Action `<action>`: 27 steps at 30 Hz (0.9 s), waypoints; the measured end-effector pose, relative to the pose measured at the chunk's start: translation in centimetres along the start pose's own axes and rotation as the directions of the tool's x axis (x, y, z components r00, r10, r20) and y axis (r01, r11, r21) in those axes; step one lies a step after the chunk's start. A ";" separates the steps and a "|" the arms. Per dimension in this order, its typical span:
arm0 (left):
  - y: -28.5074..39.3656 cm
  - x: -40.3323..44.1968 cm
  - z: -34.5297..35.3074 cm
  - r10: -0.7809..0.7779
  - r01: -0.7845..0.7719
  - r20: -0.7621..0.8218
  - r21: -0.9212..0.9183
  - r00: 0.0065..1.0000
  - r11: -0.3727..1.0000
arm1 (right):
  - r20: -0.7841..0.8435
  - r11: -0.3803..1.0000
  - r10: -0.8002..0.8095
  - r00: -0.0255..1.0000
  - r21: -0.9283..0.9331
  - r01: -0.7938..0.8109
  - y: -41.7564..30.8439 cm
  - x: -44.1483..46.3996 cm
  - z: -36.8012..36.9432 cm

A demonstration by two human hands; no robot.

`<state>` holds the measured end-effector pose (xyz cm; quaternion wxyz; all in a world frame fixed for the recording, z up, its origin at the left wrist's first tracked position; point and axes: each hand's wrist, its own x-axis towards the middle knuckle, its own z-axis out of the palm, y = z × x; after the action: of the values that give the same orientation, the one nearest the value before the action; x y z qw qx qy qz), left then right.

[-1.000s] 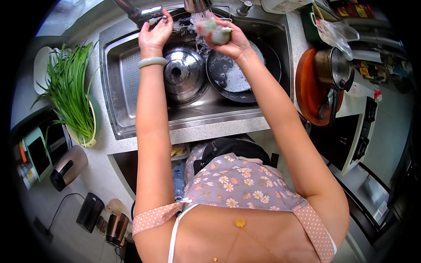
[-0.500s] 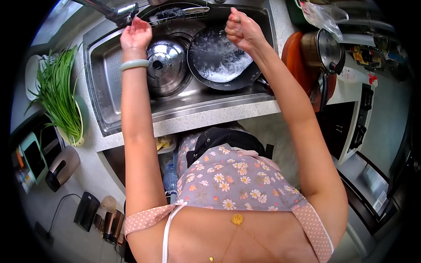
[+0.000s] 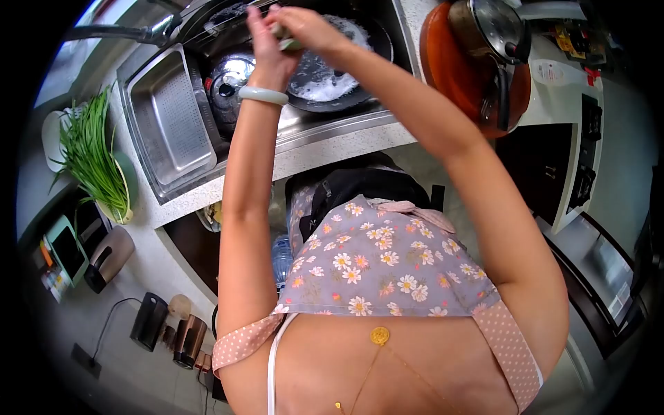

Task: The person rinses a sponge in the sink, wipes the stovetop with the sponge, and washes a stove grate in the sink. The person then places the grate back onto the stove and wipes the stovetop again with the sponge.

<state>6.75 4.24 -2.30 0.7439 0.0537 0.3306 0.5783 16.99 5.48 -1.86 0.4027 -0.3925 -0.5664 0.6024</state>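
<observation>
My left hand point(image 3: 270, 59), with a pale bangle at its wrist, and my right hand point(image 3: 308, 31) meet above the sink. Both are closed around a small pale-green and whitish thing point(image 3: 290, 44); fingers hide most of it, so its kind is unclear. Just beyond and below the hands lies a dark frying pan point(image 3: 319, 105) with white suds inside. Left of it sits a shiny domed metal lid or pot point(image 3: 225, 90) with a black knob, partly covered by my left forearm.
A perforated metal basket point(image 3: 169, 114) occupies the sink's left side under the faucet point(image 3: 162, 31). Green chives or similar stalks point(image 3: 90, 142) stand in a bowl on the left counter. To the right, a lidded pot point(image 3: 494, 31) rests on a reddish-brown round board point(image 3: 443, 62).
My hands were apart over the sink; now they have come together. The left hand went right and the right hand went left. The view has shifted, and the faucet sits further left.
</observation>
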 end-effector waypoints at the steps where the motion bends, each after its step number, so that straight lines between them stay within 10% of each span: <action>1: -0.8 0.2 -0.3 0.039 -0.039 0.005 -0.007 0.999 0.999 | 0.155 0.998 -0.009 0.988 -0.058 0.019 2.3 0.6 -0.6; 4: -2.5 -1.9 1.5 0.118 -0.148 0.159 0.187 0.980 0.971 | -0.229 0.543 -0.467 0.854 -0.837 0.072 0.8 -2.9 2.0; 11: -3.4 -4.5 2.0 0.066 -0.079 0.062 0.239 0.996 0.968 | -0.300 0.437 -0.671 0.678 -0.899 0.034 0.9 -4.0 1.4; 12: -3.3 -4.1 1.3 0.002 -0.036 0.172 0.198 0.985 0.980 | -0.363 0.758 -0.416 0.834 -0.645 0.097 1.0 -4.0 1.6; 15: -2.5 -0.9 0.2 -0.120 0.095 0.175 0.145 0.977 0.985 | -0.403 0.976 -0.026 0.915 -0.207 -0.064 2.1 -0.5 0.3; 17: -1.4 3.4 -2.9 -0.243 0.231 0.718 0.118 0.652 0.966 | -0.345 0.994 0.099 0.933 -0.003 -0.107 -3.0 -2.9 -1.2; 18: -1.4 1.1 0.0 -0.237 0.126 0.478 0.251 0.846 0.960 | -0.334 0.995 0.098 0.938 0.025 -0.095 -4.6 -3.5 -1.9; 21: -1.5 -2.2 5.7 -0.062 -0.009 0.135 0.470 0.989 0.883 | -0.380 0.996 0.026 0.924 -0.070 -0.056 -6.1 -3.6 -2.0; 27: -0.4 -0.7 5.6 -0.098 -0.019 0.461 0.243 0.882 0.970 | -0.526 0.917 -0.138 0.839 -0.389 -0.093 -6.7 -2.8 0.0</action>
<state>10.12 5.17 2.10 0.8013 0.2749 0.2092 0.4884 18.27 3.09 4.84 0.4651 -0.6138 -0.5442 0.3328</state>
